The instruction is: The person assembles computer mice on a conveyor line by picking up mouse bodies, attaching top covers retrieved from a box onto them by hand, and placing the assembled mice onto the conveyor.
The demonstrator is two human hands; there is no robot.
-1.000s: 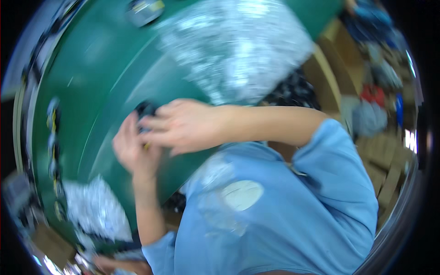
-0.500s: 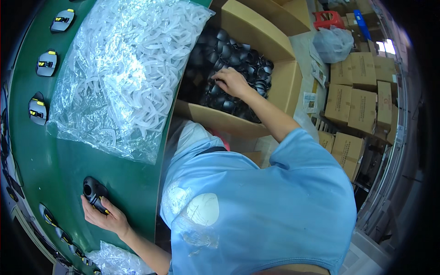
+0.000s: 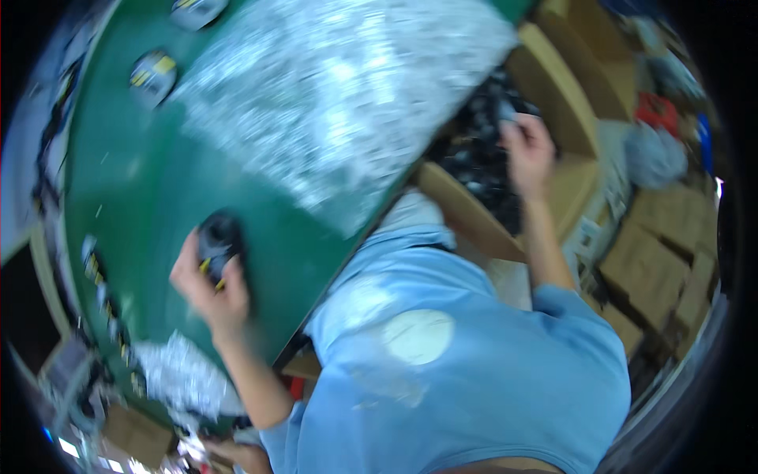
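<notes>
My left hand (image 3: 212, 288) is closed around a rounded dark device (image 3: 219, 241) with yellow parts, shaped like a computer mouse, over the green table (image 3: 276, 292). Above the open cardboard box (image 3: 580, 110) on the right, my right hand (image 3: 530, 150) is raised. Its thumb and fingers pinch a small shiny curved piece (image 3: 508, 110), blurred by motion. Many black curved plastic pieces (image 3: 482, 158) fill the box below that hand.
A large clear bag of translucent plastic parts (image 3: 332, 103) covers much of the table. Grey-and-yellow devices (image 3: 153, 77) line the far left edge. Another clear bag (image 3: 185, 375) lies near left. Cardboard cartons (image 3: 647, 261) are stacked at right.
The view has swung, so the scene appears shifted rightward. My right hand has come up from among the black pieces with one pinched. The left hand still holds the device.
</notes>
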